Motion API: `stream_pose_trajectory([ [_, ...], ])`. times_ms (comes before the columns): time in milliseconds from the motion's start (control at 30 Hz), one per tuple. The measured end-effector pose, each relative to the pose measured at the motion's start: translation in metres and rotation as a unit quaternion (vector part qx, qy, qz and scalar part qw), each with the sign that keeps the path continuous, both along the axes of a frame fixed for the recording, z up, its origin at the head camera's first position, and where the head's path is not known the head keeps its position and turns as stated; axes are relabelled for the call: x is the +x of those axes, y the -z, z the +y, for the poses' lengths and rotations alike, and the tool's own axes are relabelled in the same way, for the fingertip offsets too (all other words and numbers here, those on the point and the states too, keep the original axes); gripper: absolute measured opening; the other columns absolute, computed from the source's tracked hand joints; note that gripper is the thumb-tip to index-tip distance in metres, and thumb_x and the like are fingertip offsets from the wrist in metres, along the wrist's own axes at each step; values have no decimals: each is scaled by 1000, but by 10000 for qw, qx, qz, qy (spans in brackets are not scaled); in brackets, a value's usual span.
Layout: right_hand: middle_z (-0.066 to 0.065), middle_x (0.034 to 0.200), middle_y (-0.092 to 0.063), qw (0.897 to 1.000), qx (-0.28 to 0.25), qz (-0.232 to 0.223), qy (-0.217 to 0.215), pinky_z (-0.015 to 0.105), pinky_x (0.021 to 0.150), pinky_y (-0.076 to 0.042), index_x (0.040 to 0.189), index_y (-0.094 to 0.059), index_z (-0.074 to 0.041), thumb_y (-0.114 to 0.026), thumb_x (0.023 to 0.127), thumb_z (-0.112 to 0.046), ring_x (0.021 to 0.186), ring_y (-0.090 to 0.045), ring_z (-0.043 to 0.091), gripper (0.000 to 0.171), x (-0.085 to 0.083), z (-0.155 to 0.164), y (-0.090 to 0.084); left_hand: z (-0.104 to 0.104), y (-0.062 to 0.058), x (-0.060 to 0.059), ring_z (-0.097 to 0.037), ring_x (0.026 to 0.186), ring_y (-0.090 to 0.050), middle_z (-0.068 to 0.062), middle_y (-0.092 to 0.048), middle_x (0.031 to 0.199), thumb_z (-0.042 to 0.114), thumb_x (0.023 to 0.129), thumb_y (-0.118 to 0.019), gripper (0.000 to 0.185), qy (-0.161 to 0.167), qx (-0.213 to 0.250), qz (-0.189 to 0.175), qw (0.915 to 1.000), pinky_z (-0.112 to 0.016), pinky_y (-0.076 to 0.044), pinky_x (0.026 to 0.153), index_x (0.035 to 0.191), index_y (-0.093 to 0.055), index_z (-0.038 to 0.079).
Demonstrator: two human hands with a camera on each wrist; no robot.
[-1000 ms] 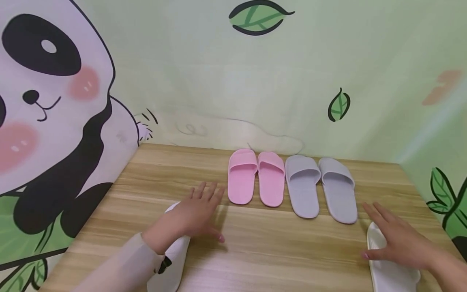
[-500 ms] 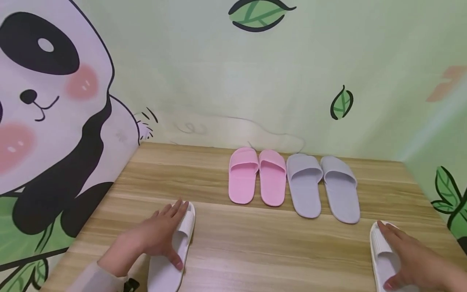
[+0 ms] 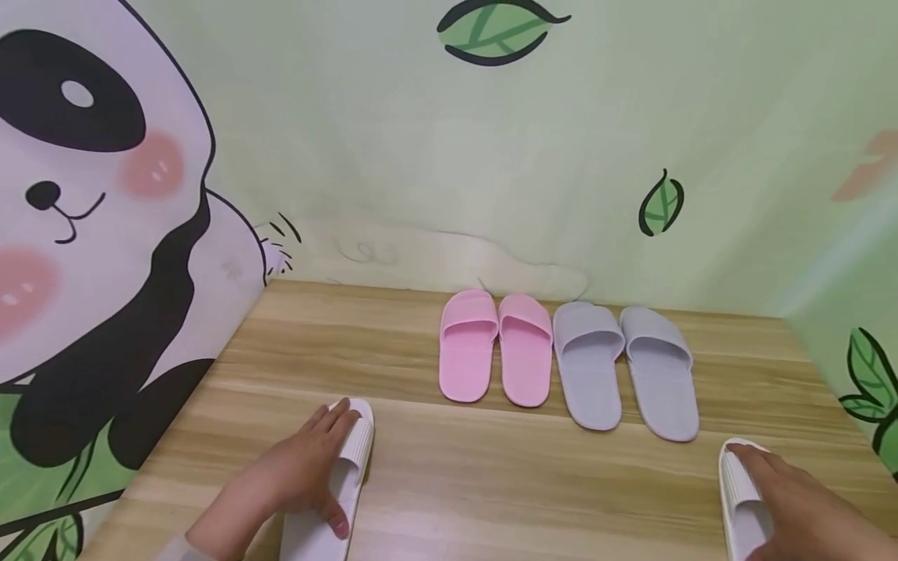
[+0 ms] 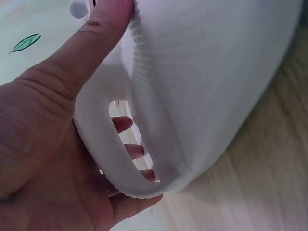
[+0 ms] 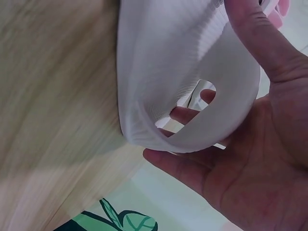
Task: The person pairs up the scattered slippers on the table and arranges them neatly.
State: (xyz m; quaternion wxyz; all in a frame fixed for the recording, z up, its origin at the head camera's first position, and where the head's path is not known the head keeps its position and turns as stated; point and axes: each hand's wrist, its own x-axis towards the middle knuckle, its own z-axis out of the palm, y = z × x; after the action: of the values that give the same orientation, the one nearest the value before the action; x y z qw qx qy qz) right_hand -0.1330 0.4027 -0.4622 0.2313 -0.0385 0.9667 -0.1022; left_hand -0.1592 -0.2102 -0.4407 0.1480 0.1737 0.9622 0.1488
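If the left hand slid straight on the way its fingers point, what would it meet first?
Likely nothing: the left hand, gripping the white ribbed slipper, points up-right across bare wooden tabletop, passing left of the pink slippers; depth is uncertain.

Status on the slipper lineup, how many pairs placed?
Done: pink pair and grey pair sit side by side at the wall. In hand: left hand grips one white slipper, right hand the other. Left: white pair not yet in the row.

Pink slippers [image 3: 494, 348] just beside grey slippers [image 3: 624, 366], wooden table [image 3: 491, 483]
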Motion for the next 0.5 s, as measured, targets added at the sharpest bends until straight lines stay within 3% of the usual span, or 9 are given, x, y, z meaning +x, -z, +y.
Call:
stream_pose_trajectory([
  [133, 47, 146, -36, 9999, 18, -132, 73, 75, 96, -45, 152, -26, 8, -96, 42, -66, 121, -50, 61, 150, 0, -2, 0, 0, 3, 2, -58, 151, -24, -30, -24, 168, 59, 32, -98, 155, -25, 33, 20, 10000, -69, -35, 116, 158, -30, -3],
  [333, 47, 146, -38, 10000, -28, 10, -92, 74, 96, -47, 151, -29, 8, -99, 45, -56, 121, -52, 59, 142, 0, -3, -3, 3, 4, 3, -59, 151, -22, -30, -22, 168, 59, 32, -97, 157, -56, 43, -65, 10000, -71, -35, 114, 159, -29, -2],
  [500, 46, 147, -39, 9999, 79, 5, -98, 74, 95, -47, 151, -31, 7, -97, 43, -61, 122, -51, 62, 144, 0, -4, -4, 8, 2, 3, -59, 151, -22, -30, -21, 168, 57, 32, -98, 156, -49, 39, -83, 9999, -72, -36, 113, 159, -28, -2],
])
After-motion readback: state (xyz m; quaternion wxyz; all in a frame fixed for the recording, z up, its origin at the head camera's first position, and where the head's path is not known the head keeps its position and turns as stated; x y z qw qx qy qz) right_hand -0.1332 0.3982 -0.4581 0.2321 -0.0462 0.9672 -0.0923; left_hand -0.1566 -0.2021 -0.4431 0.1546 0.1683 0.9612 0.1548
